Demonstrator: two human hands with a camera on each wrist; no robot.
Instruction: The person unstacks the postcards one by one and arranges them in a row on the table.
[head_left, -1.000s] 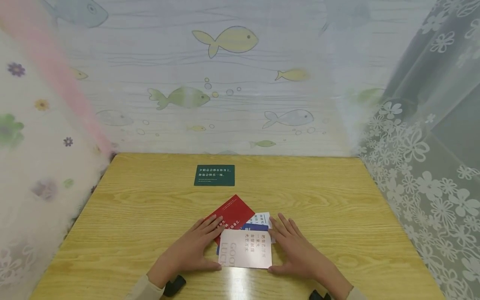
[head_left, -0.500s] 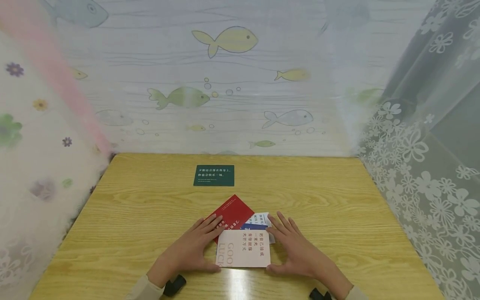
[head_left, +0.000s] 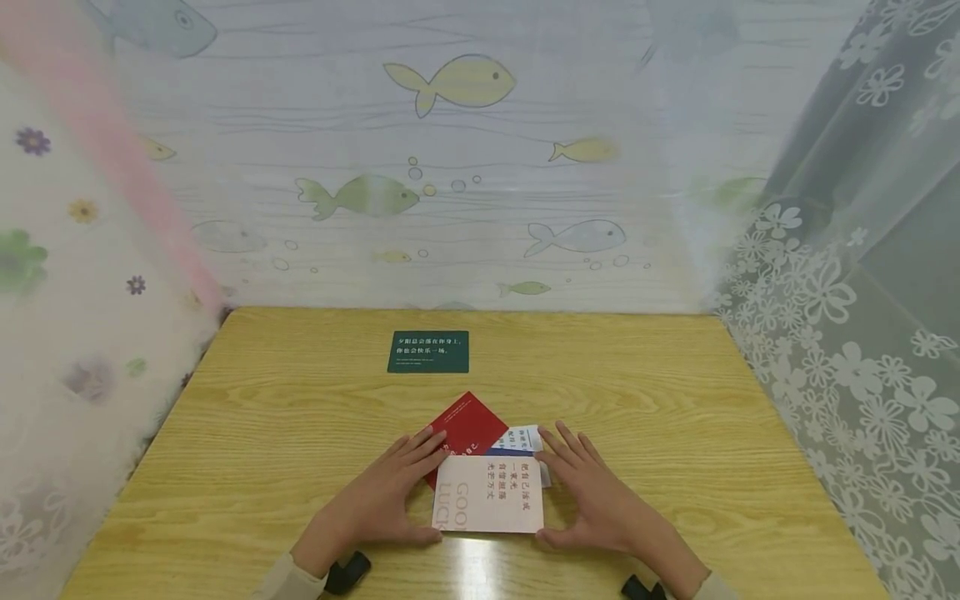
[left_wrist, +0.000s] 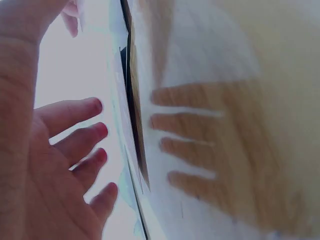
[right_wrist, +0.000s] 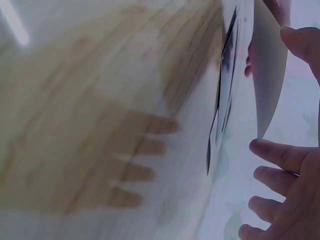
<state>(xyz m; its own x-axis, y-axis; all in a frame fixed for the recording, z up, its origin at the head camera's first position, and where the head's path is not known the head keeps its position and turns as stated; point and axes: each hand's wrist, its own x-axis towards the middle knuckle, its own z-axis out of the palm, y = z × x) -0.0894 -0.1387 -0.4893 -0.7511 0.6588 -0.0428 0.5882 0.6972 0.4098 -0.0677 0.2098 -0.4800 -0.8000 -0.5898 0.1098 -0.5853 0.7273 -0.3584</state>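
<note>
- The pink card is between the hands, raised above the table and slightly bowed.
- Its long axis runs from hand to hand, so each faces a short edge; neither is clearly nearer.
- The right hand pinches the right edge between thumb and index fingertip, other fingers spread.
- The left hand is spread at the left edge, thumb and index by the corners; glare hides whether it grips.
- Beyond and partly covered lie the red card, blue card and white card.
- Farther off, the green card lies apart.
- Against half a second ago, the pink card sits slightly farther forward, covering more blue; both hands are nearly unmoved.
</note>
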